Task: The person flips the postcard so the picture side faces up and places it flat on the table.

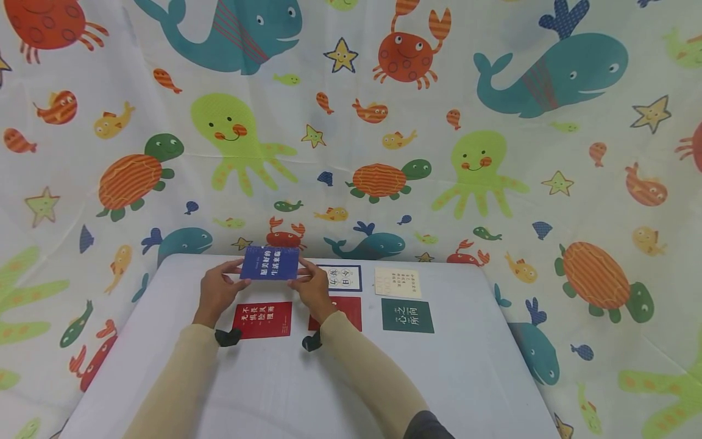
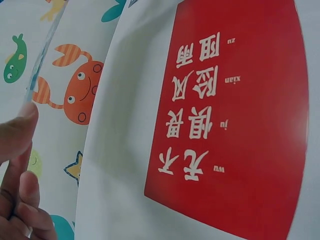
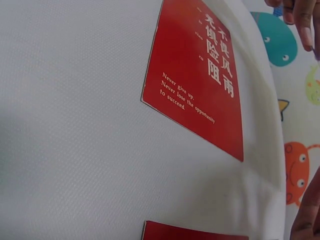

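Observation:
A dark blue card with white Chinese writing is held up off the table near its far edge. My left hand pinches its left end, and my right hand pinches the right end. The left wrist view shows the left hand beside the card's thin edge. Below the hands lies a red card with white characters, also large in the left wrist view. Under the right hand a second red card is partly covered by the wrist.
A white card with a blue border, a cream card and a green card lie to the right on the white table. Behind the table hangs a cloth printed with sea animals.

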Motion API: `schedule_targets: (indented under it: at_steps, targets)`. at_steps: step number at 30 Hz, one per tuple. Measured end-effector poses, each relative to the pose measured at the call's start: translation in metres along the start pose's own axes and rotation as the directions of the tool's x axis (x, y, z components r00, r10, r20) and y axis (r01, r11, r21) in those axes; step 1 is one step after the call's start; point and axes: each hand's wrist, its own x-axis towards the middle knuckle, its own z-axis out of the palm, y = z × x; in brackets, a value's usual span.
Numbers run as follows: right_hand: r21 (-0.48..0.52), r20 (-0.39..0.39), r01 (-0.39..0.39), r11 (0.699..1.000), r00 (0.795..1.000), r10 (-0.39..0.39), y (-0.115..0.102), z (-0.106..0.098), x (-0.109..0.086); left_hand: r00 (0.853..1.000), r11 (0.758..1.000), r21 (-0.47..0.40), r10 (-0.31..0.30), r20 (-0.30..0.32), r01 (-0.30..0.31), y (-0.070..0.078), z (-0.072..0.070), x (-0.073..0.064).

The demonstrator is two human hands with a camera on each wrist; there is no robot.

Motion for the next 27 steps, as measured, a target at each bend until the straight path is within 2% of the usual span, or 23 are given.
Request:
schedule_targets:
  at_steps: [17,27]
  targets:
    - [-0.050,-0.089,-0.008,0.999,0.996,0.003,0.007,0.003,-0.001,0.998,0.999,0.035,0.016,-0.058,-0.014,-0.004,0.001,-0.003]
    - [-0.116,-0.103,0.006,0.993,0.995,-0.018,0.012,0.004,0.000,0.999,0.998,0.066,-0.003,-0.038,0.006,-0.007,0.003,-0.004]
